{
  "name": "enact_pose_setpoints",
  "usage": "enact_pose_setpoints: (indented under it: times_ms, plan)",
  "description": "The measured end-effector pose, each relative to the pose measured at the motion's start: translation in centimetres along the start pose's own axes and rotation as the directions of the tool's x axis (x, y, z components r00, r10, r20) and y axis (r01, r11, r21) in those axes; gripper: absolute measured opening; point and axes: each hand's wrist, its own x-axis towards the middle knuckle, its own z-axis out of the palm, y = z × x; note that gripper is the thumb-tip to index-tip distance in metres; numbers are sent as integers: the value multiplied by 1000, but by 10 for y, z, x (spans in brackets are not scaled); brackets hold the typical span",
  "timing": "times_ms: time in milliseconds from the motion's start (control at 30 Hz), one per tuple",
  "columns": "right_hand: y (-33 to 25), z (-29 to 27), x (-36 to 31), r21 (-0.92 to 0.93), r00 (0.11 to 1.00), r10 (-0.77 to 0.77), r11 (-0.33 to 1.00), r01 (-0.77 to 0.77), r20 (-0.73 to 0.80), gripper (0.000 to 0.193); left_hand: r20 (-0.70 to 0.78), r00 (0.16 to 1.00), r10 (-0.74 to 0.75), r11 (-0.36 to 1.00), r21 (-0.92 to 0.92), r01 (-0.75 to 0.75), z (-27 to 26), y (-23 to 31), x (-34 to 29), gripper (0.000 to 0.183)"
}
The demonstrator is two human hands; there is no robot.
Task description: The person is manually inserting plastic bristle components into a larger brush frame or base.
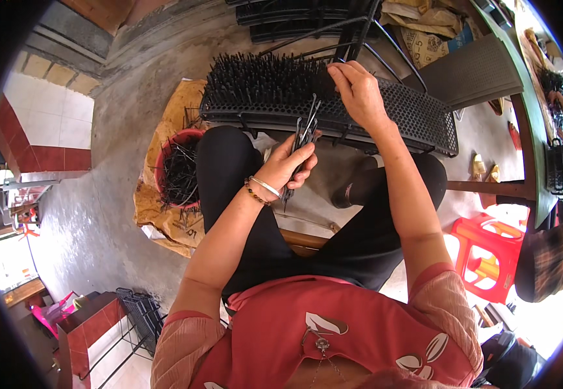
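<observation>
My left hand (288, 167) is closed around a bundle of thin dark metal rods (305, 133), held upright over my lap with their upper ends fanned a little. My right hand (361, 94) is over a long black perforated rack (417, 115), fingertips pinched together beside the standing pieces. Whatever is in that pinch is too small and hidden to name. Many slim black rods (262, 78) stand packed in the holes across the rack's left part. Bare holes show on its right part.
Left of my knee, a red basin (162, 162) full of loose dark rods (181, 172) sits on brown sacking (146, 207). A grey perforated panel (472, 71) is beyond the rack's right end. A red plastic stool (489, 256) stands at right, near a green-edged table (544, 188).
</observation>
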Motion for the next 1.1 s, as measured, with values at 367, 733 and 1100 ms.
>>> enact_pose_setpoints:
  times_ms: [367,733,1100]
  plan:
    - [-5,5,-3,135,970,240,961,-243,36,18,14,1000,-7,1000,23,7,0,-1,2,38]
    - [-10,3,-7,-226,1000,-11,974,13,9,20,-1,1000,-21,1000,12,21,2,0,2,36]
    - [-32,-20,-8,378,818,320,766,-521,479,30,53,998,32,999,25,-34,4,-1,0,36]
